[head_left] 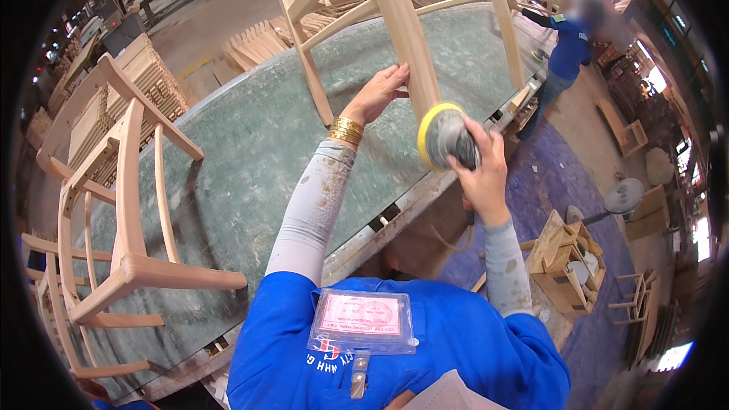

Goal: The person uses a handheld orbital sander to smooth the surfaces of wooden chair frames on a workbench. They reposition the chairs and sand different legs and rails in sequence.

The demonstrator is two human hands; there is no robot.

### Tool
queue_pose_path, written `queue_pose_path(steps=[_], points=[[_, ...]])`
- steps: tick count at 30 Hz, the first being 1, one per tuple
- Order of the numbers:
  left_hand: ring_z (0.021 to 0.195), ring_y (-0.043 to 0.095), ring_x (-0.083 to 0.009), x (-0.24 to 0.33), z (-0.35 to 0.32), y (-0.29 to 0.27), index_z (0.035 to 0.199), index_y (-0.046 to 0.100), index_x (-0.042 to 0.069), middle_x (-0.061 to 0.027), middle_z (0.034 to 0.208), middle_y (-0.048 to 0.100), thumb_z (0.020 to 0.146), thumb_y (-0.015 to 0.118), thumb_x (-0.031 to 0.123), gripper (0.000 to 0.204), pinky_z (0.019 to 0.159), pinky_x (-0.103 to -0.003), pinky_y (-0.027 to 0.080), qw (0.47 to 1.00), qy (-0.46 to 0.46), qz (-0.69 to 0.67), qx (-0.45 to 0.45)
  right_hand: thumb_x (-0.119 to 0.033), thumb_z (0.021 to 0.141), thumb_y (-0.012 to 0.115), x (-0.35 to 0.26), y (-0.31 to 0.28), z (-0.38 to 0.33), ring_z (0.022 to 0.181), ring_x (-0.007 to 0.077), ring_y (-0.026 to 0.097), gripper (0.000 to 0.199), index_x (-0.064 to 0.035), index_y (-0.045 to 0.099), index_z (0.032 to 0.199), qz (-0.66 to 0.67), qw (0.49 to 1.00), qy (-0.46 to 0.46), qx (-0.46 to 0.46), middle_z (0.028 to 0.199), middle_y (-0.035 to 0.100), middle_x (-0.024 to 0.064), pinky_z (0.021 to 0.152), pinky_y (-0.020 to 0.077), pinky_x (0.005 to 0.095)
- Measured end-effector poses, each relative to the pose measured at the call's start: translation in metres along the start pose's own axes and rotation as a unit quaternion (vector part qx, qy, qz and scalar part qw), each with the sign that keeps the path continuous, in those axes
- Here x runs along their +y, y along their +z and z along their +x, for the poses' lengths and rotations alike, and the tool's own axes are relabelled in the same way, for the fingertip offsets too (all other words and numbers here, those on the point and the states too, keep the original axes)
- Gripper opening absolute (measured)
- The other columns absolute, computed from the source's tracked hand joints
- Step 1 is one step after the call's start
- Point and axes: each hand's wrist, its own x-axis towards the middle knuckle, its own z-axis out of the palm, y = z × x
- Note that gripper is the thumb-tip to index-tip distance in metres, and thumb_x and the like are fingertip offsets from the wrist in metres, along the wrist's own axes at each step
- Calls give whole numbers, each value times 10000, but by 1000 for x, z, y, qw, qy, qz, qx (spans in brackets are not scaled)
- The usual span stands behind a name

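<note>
Sander, round, yellow-rimmed pad, sits at frame centre-right, pressed against the pale wooden chair leg that rises toward the top of the view. I see my right hand wrapped over the sander's body from below and right, fingers closed around it. My left hand lies on the same leg just left of the sander, fingers loosely curled against the wood, thumb side up; I can't tell how firmly it grips. Gold bangles on that wrist, grey dusty sleeve below them.

The leg belongs to an unfinished chair frame standing on the green-grey worktable, its other legs and rails spreading across the top of the view. A second bare chair frame lies on its side on the table's left part, well apart from both hands. Stacks of wooden slats sit beyond the table's far-left edge.

Right of the table, on the floor, a wooden crate with small parts. Another person in a blue shirt stands at the table's far-right end.
</note>
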Motion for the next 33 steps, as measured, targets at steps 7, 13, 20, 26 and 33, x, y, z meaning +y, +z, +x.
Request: queue_pose_path(steps=[7, 13, 20, 26, 33], points=[[1048, 518, -106, -5, 2, 6, 1180, 553, 73, 8, 1130, 585, 969, 467, 427, 422, 902, -338, 424, 1000, -2, 21, -16, -42, 643, 770, 7, -3, 0, 951, 346, 577, 671, -191, 538, 1255, 20, 999, 33, 17, 1076, 512, 160, 810, 488, 405], [980, 553, -154, 21, 22, -43, 1185, 578, 89, -47, 1091, 606, 824, 694, 317, 443, 843, -327, 465, 904, 243, 242, 258, -44, 625, 777, 26, -19, -28, 971, 363, 576, 662, -184, 557, 1234, 11, 998, 65, -21, 1098, 515, 167, 818, 491, 407], [776, 636, -325, 50, 91, -108, 917, 640, 27, -177, 836, 655, 751, 669, 173, 222, 695, -383, 496, 738, 157, 639, 148, -16, 583, 792, 54, -49, -121, 1002, 312, 574, 698, -132, 561, 1231, -8, 977, 210, -44, 1115, 534, 144, 866, 479, 376], [660, 615, -373, 54, 94, -85, 745, 626, 32, -193, 675, 615, 755, 640, 169, 138, 603, -432, 492, 671, 216, 701, 109, 2, 585, 787, 89, -67, -140, 1016, 302, 557, 721, -126, 543, 1252, -72, 958, 276, -11, 1104, 519, 132, 891, 457, 372], [474, 592, -269, 102, 103, -40, 616, 582, -10, -179, 528, 558, 790, 633, 161, 249, 485, -360, 460, 716, 164, 674, 84, -6, 605, 776, 107, -73, -117, 1006, 292, 548, 717, -113, 525, 1269, -100, 953, 274, 75, 1094, 518, 128, 880, 450, 376]])
